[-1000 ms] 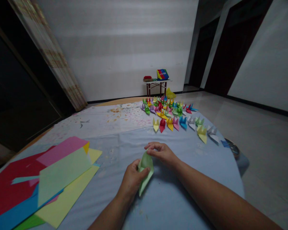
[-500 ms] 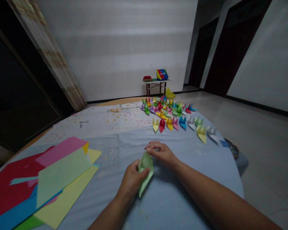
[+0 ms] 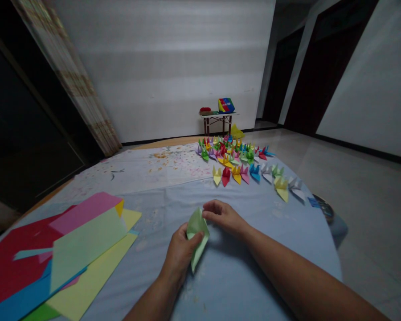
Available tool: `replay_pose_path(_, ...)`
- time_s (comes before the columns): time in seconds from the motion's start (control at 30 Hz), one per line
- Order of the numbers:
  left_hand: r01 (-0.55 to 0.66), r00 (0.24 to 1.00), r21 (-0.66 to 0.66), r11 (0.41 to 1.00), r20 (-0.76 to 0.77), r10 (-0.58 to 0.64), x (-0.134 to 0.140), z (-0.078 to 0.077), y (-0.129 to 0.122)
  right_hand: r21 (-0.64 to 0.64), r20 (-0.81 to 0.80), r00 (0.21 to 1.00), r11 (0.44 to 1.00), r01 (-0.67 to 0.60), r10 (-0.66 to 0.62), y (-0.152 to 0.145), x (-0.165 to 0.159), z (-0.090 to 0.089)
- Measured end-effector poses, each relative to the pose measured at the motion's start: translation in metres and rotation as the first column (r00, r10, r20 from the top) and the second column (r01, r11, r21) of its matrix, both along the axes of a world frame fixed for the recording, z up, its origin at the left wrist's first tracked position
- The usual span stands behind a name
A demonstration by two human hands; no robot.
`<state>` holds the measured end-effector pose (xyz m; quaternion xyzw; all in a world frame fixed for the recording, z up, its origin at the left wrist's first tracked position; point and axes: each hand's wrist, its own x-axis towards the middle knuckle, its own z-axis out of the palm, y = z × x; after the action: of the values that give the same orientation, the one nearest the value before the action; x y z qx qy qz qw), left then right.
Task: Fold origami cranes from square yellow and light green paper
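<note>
A light green piece of folded paper (image 3: 197, 223), long and pointed at its lower end, is held tilted above the table. My left hand (image 3: 180, 249) grips it from the left, thumb pressed across its middle and the other fingers hidden behind. At its upper right edge is my right hand (image 3: 224, 216), fingers curled, with thumb and fingertips closed at the paper's rim. Beyond my hands, several folded paper cranes (image 3: 226, 176) in many colours stand in a row, with a denser group behind.
Loose coloured sheets (image 3: 87, 243) lie overlapping on the left of the round table. A pale blue cloth (image 3: 270, 249) and a floral cloth (image 3: 137, 169) cover the tabletop. Behind it, a small side table (image 3: 218, 114) bears a colourful box (image 3: 226, 105). A stool (image 3: 337, 227) stands at the right.
My left hand and the folded paper have shifted slightly left. My right fingertips have moved from the paper's top tip to its upper right edge.
</note>
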<state>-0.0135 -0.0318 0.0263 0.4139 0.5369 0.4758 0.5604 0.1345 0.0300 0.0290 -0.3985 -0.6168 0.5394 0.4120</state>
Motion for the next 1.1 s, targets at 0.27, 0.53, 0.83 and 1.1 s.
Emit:
replay_pose_path(0.27, 0.033, 0.983, 0.156, 0.987, -0.186, -0.004, 0.001, -0.003, 0.000, -0.110, -0.067, 0.996, 0.992, -0.064, 0.057, -0.002, -0.005, -0.006)
replay_pose_path(0.53, 0.066, 0.912, 0.215, 0.974, -0.410, 0.029, 0.004, -0.005, -0.004, -0.046, -0.035, 0.999, 0.999, 0.028, -0.030, 0.005, -0.006, -0.018)
replay_pose_path(0.83, 0.379, 0.397, 0.496, 0.781, -0.850, 0.346, 0.004, 0.010, -0.021, 0.164, 0.257, 0.955, 0.980, 0.111, -0.151, 0.010, -0.001, -0.019)
replay_pose_path(1.1, 0.562, 0.156, 0.189, 0.805, -0.980, 0.121, 0.018, 0.022, -0.037, 0.313, 0.442, 0.864, 0.944, 0.101, -0.239, 0.008, -0.002, -0.016)
